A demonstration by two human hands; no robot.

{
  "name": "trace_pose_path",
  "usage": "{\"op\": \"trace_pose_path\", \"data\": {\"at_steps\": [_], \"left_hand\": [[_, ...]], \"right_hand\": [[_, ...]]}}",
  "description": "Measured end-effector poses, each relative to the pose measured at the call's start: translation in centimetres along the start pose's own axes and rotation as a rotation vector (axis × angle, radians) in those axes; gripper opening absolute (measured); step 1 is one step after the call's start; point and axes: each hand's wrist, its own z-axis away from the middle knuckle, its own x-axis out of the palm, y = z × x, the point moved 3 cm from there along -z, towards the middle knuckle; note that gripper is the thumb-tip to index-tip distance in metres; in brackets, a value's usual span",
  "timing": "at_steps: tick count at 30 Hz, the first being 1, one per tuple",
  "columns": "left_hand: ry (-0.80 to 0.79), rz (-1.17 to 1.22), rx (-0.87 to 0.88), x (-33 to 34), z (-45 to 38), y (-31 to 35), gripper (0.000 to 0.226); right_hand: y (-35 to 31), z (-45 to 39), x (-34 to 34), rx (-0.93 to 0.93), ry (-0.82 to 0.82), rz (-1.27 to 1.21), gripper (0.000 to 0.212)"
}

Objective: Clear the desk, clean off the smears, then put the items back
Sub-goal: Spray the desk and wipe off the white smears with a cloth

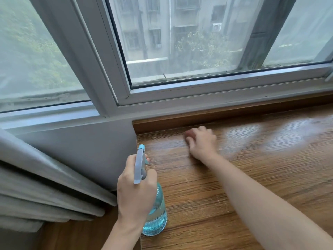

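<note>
The wooden desk [252, 170] runs along under a window. At its left edge stands a clear spray bottle [157, 218] of blue liquid with a grey-blue trigger head. My left hand [135, 192] grips the bottle's neck, a finger at the trigger, nozzle pointing toward the wall. My right hand [201, 143] is blurred, knuckles up, at the far part of the desk near the back ledge. Its fingers curl over a small brownish wad [190, 134], which is too blurred to identify. Pale wet streaks [281, 139] shine on the wood to the right of that hand.
A raised wooden ledge [198, 118] borders the desk's back below the white window frame [198, 92]. A grey wall [86, 150] and a folded grey curtain [45, 186] close off the left side. No other items show on the visible part of the desk.
</note>
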Motion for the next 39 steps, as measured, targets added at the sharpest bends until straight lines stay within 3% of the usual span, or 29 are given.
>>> {"op": "trace_pose_path", "data": {"at_steps": [3,5,7,10,11,13,16,18,22,27,35,37,39], "left_hand": [[0.016,-0.003,-0.015,0.1,-0.3,-0.3,0.032],[0.021,-0.001,-0.025,0.0,-0.4,-0.6,0.032],[0.03,0.024,-0.039,-0.3,-0.5,-0.6,0.032],[0.027,0.049,-0.045,-0.6,-0.7,-0.4,0.032],[0.032,0.052,-0.053,-0.6,-0.7,-0.4,0.032],[0.04,0.053,-0.073,-0.6,-0.9,-0.7,0.03],[0.057,0.035,-0.088,-0.5,-0.9,-0.8,0.028],[0.064,0.028,-0.089,-0.5,-0.9,-0.7,0.029],[0.053,0.007,-0.132,-0.3,-0.8,-0.9,0.027],[0.081,0.039,-0.137,-1.0,-0.6,-0.6,0.023],[0.072,0.069,-0.149,-1.4,-0.6,-0.4,0.015],[0.069,0.069,-0.141,-1.4,-0.6,-0.5,0.014],[0.065,0.047,-0.129,-1.2,-0.6,-0.4,0.015]], "right_hand": [[-5.7,4.2,1.0,-0.499,-0.189,-0.093,0.032],[-6.2,4.4,1.0,-0.611,-0.222,-0.038,0.037],[-4.8,1.9,1.1,-0.449,-0.125,0.04,0.04],[-3.3,-1.4,0.5,0.006,0.029,0.011,0.037],[-4.1,-1.4,0.8,0.08,0.049,0.0,0.036],[-7.2,-0.4,2.1,0.011,0.033,0.006,0.033],[-12.0,2.3,3.6,-0.388,-0.117,-0.069,0.03],[-13.4,1.5,3.4,-0.504,-0.164,-0.067,0.031],[-15.5,-1.3,3.6,-0.422,-0.097,0.087,0.034],[-16.1,-0.7,4.1,-0.373,-0.107,0.038,0.033],[-9.5,7.5,0.9,-0.854,-0.341,-0.084,0.024],[-6.7,6.3,0.2,-0.789,-0.274,0.025,0.035],[-3.8,3.0,-0.5,-0.513,-0.169,0.154,0.038]]}}
